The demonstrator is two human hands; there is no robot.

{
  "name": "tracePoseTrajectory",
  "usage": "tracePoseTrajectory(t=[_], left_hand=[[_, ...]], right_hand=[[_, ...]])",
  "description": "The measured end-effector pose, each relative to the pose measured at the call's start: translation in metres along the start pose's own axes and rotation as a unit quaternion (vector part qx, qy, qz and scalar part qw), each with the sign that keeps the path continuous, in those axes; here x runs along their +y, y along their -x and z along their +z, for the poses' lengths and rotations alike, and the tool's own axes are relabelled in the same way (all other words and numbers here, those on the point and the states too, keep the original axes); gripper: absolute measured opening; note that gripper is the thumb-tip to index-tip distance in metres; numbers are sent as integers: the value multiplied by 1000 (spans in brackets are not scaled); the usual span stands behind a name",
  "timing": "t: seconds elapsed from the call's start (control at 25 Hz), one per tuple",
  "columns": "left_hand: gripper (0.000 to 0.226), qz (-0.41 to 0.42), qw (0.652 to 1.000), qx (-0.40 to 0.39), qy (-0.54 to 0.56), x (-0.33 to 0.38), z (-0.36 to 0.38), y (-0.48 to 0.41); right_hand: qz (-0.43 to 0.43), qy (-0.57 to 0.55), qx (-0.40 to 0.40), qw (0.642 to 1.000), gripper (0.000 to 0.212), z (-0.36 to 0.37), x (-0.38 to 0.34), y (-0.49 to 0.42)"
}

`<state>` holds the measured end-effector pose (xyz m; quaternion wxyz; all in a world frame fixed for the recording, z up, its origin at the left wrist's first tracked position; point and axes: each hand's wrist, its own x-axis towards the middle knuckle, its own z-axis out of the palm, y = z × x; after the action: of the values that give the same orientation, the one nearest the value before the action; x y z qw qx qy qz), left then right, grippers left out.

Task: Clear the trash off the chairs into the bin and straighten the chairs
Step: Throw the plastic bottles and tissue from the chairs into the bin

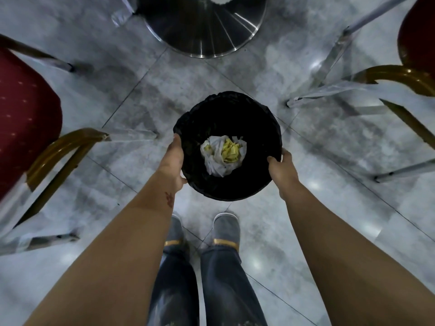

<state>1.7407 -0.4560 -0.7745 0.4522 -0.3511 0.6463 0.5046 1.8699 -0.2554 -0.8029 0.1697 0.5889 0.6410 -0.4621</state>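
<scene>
A round black bin (226,107) lined with a black bag is in front of my feet, over the grey tiled floor. Crumpled white and yellow trash (223,155) lies at its bottom. My left hand (173,161) grips the bin's left rim and my right hand (281,171) grips its right rim. A red padded chair (26,118) with a gold frame stands at the left. Another red chair (416,50) with a gold frame stands at the far right. I cannot tell whether the bin rests on the floor or is lifted.
A round shiny metal table base (202,27) stands on the floor straight ahead, beyond the bin. Chair legs wrapped in clear plastic (329,67) reach into the floor space on both sides. My two grey shoes (226,229) are just behind the bin.
</scene>
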Motion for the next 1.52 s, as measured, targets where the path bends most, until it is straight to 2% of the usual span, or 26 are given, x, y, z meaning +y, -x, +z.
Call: tracePoseTrajectory(t=[0.08,0.2,0.4,0.52,0.68,0.84,1.04,1.28,1.4,1.52], left_hand=[[63,-5,1000,-2,2,1,0,14],[59,44,998,37,-40,5,-6,42],[62,181,968,106,-140,12,-70,108],[57,244,940,155,-183,21,-117,149],[56,294,908,237,-179,33,-204,189],[62,278,873,334,-221,36,-282,199],[76,196,873,382,-230,35,-368,179],[80,152,902,338,-221,59,-422,148],[75,160,909,312,-228,86,-442,127],[70,179,910,283,-246,120,-457,101]], right_hand=[[-10,31,2,999,60,2,0,14],[-54,133,33,989,64,-1,-3,50],[-203,317,30,926,61,-1,-33,143],[-272,345,26,898,61,21,-71,193],[-372,369,-12,852,63,80,-135,264],[-444,394,-37,804,69,148,-185,314],[-477,418,-59,771,84,235,-226,357],[-450,443,-75,772,106,302,-249,375],[-391,435,-91,806,116,334,-260,376],[-331,364,-103,864,116,362,-272,376]])
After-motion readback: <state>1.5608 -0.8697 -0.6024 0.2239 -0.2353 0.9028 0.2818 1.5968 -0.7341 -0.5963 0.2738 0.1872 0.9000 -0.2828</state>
